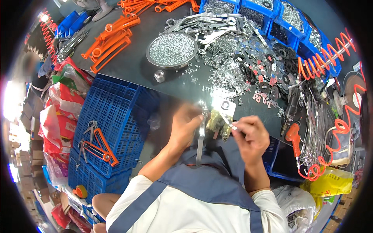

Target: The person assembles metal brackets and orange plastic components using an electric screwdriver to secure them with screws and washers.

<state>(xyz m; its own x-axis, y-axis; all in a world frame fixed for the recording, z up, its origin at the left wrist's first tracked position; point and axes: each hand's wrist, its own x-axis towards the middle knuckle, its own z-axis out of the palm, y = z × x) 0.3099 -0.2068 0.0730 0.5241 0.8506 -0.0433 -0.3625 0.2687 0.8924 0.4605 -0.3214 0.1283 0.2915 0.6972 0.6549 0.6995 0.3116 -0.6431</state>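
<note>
Fingers of your left hand (184, 126), partly blurred, grip a long, flat silver metal strip (200, 141). Your right hand (251, 136) pinches a slender pale piece (228, 121), far end unclear.

Left grip (184, 123) opposite curled right grip (251, 136)

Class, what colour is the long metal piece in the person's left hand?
Silver-grey: the metal piece in the left hand shows best in the head view.

The left hand (184, 126) is blurred; upper orange frames (175, 4) are cropped.
</note>
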